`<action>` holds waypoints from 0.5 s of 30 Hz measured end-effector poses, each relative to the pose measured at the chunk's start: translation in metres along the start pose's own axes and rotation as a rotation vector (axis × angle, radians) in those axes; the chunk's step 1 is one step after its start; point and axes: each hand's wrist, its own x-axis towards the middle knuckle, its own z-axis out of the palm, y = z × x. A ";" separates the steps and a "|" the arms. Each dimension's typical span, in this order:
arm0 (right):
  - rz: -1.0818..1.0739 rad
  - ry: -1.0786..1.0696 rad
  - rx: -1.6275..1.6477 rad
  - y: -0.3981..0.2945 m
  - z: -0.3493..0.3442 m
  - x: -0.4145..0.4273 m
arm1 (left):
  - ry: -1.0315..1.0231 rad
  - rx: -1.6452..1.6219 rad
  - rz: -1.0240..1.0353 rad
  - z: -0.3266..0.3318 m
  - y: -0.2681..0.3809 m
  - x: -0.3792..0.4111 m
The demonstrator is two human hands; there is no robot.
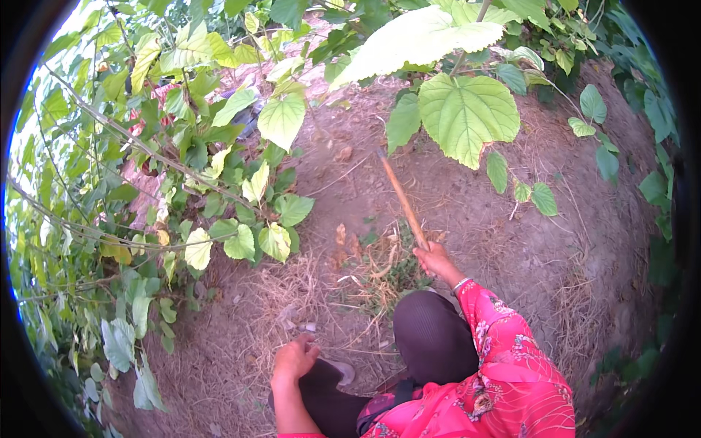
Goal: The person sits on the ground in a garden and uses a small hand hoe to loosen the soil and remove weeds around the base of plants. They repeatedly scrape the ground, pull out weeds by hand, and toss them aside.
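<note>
My right hand [436,261] is closed around the near end of a long wooden handle [404,202], which points forward over the bare soil. Its far end is darker and blurred, so I cannot tell what tool head is there. Just left of that hand lies a heap of green weeds and dry grass [386,268]. My left hand [296,356] hovers at my left knee with loosely bent fingers and nothing visible in it. Beside it on the ground sit pale scraps [298,323].
Leafy branches [219,235] crowd the left side, with a thin bare stem [137,145] arching across. Broad leaves [468,115] hang in front above the handle. Dry, straw-strewn soil [509,241] slopes off to the right. Red cloth [159,107] shows through the foliage.
</note>
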 end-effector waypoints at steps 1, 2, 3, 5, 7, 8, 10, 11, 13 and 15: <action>-0.011 0.016 -0.022 -0.003 0.006 0.008 | 0.001 -0.005 -0.001 0.000 0.000 0.000; 0.005 0.014 -0.073 -0.003 0.010 0.013 | 0.002 -0.009 -0.001 0.000 0.000 0.000; 0.020 0.011 -0.126 -0.003 0.014 0.019 | -0.004 -0.004 -0.004 0.000 0.000 0.001; 0.069 0.001 -0.181 0.008 0.014 0.026 | -0.016 0.007 -0.007 0.001 -0.001 0.002; 0.135 -0.031 -0.190 0.024 0.017 0.018 | -0.022 0.011 -0.035 -0.002 0.001 -0.001; 0.149 -0.011 -0.257 0.027 0.018 0.007 | -0.024 0.013 -0.050 -0.004 0.002 -0.002; 0.160 -0.051 -0.224 0.046 0.007 -0.006 | -0.027 0.010 -0.037 -0.003 0.003 -0.001; 0.168 -0.072 -0.206 0.054 0.002 -0.012 | -0.031 0.009 -0.033 -0.002 0.003 -0.001; 0.179 -0.082 -0.127 0.057 -0.006 -0.027 | -0.034 0.017 -0.029 -0.003 0.004 -0.002; 0.186 -0.089 -0.043 0.079 -0.021 -0.035 | -0.031 0.014 -0.010 -0.002 0.006 -0.002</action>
